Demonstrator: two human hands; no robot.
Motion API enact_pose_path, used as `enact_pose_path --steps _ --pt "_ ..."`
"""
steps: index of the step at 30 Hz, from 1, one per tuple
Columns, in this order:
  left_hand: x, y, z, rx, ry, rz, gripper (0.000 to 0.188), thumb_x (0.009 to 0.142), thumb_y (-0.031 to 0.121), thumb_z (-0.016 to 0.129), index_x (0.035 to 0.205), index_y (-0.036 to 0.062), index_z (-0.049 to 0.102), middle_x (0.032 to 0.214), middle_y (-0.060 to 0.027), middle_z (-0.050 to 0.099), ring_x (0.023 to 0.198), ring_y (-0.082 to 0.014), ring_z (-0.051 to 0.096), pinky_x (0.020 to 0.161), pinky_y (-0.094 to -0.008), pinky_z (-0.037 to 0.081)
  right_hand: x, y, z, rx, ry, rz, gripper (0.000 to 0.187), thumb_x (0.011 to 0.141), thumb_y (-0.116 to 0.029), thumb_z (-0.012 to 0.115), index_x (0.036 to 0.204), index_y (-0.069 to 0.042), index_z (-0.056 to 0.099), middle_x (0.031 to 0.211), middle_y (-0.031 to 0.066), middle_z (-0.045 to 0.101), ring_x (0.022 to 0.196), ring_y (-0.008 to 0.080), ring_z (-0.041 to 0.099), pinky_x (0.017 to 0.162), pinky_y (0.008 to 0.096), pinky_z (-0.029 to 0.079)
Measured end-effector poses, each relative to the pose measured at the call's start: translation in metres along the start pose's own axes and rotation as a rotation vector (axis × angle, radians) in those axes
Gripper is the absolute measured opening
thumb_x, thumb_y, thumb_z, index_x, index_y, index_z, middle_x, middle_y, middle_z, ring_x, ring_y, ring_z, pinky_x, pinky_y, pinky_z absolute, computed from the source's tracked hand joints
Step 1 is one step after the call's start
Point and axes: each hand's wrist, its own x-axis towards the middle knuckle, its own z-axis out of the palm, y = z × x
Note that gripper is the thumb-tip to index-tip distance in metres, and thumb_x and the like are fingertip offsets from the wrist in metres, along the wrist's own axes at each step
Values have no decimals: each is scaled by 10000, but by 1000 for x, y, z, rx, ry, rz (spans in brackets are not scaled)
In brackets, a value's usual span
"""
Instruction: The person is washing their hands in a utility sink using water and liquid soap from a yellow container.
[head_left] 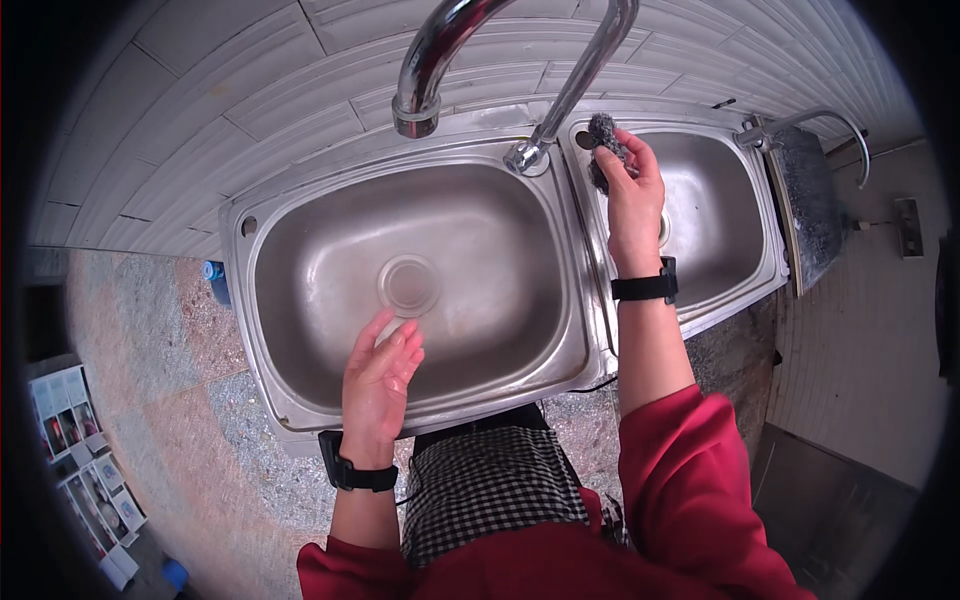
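Note:
Two steel sinks stand side by side. Above the front part of the larger sink (500, 350) is my left hand (380, 375), palm turned up, fingers loosely apart and holding nothing. A round drain (409, 285) lies in that basin, just beyond my fingertips. Over the left edge of the smaller sink (715, 190), my right hand (632, 190) pinches a dark grey steel wool scourer (602, 130) between thumb and fingers. The scourer is close to a hole in the rim; whether it touches the rim I cannot tell. Black straps circle both my wrists.
A curved chrome faucet (440, 60) arches over the larger sink from its base between the basins. Another faucet (810, 118) is at the smaller sink's far right, by a dark slab (812, 200). A blue-capped container (214, 275) stands left of the sinks. Printed boxes (85, 450) lie lower left.

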Motion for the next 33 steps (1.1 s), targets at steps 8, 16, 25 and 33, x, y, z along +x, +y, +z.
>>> enact_pose_path --steps 8,16,25,33 --pt "9 -9 1 -81 67 -75 331 1016 126 616 1339 58 590 1146 -70 705 1021 -160 687 944 -316 545 7 4 8 -363 -138 -176 394 919 -174 751 1297 -75 696 1242 127 639 1079 212 640 953 344 531" --pt "2 14 36 242 -155 83 574 997 45 553 1546 19 386 1211 -185 728 1106 -209 694 994 -340 510 -148 -49 37 -209 -726 -117 297 878 -43 769 1172 -75 739 995 81 705 838 176 718 723 305 587" --pt "-2 8 27 470 -178 168 700 992 -23 534 1634 44 262 1200 -156 736 1093 -138 640 1062 -321 462 -166 -35 53 -481 -734 -548 151 802 -82 760 944 -83 707 916 65 706 771 285 706 663 375 584" --pt "-4 11 14 478 -233 197 806 913 -132 420 1666 63 210 1059 -79 697 1021 -113 606 1093 -317 422 -181 -36 70 -591 -722 -585 126 769 -85 735 797 -96 612 777 43 665 717 266 682 616 375 551"
